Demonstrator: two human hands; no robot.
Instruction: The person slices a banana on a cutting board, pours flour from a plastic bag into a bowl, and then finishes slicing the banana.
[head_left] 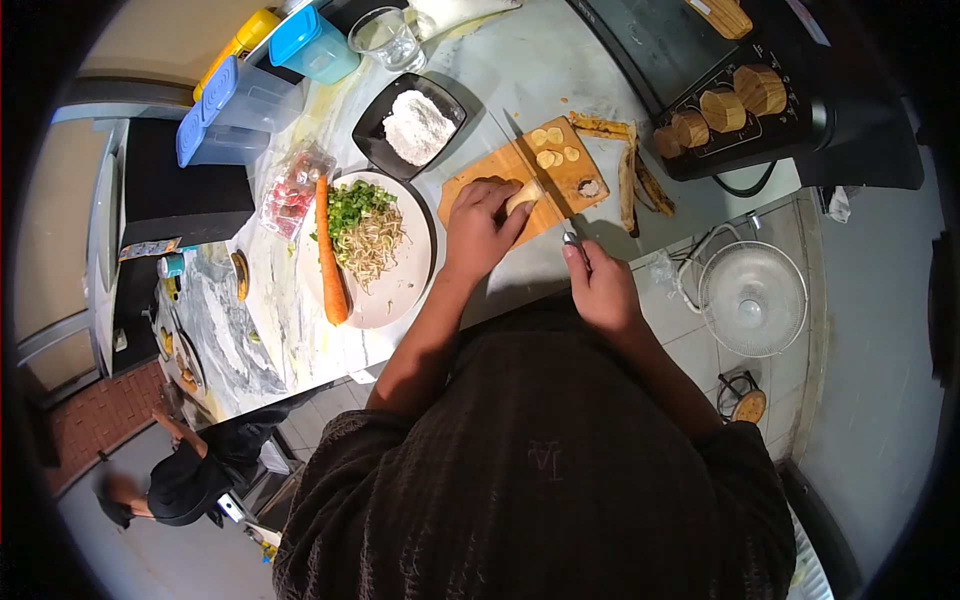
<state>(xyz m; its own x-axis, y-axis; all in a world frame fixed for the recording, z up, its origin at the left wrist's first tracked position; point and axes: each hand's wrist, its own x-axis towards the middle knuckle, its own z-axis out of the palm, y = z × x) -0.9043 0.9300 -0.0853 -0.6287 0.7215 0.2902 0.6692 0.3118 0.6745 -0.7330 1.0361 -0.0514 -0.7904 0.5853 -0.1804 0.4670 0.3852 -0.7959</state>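
Note:
My left hand [480,228] rests on the wooden cutting board [470,190], fingers closed round a peeled banana [524,195]. In my right hand [604,287] is the handle of a knife [554,209], its long blade crossing the board at the banana's cut end. Several round banana slices [549,158] lie beyond the blade on the board. Brown-spotted banana peels [628,180] sit on the counter just right of the board.
Left of the board stands a white plate [375,308] with a carrot [328,255], chopped greens and bean sprouts. Behind are a black bowl [370,145] of white powder and plastic containers [316,50]. A black oven [735,95] stands right; a white fan [752,298] is below. Another person [185,485] is at far left.

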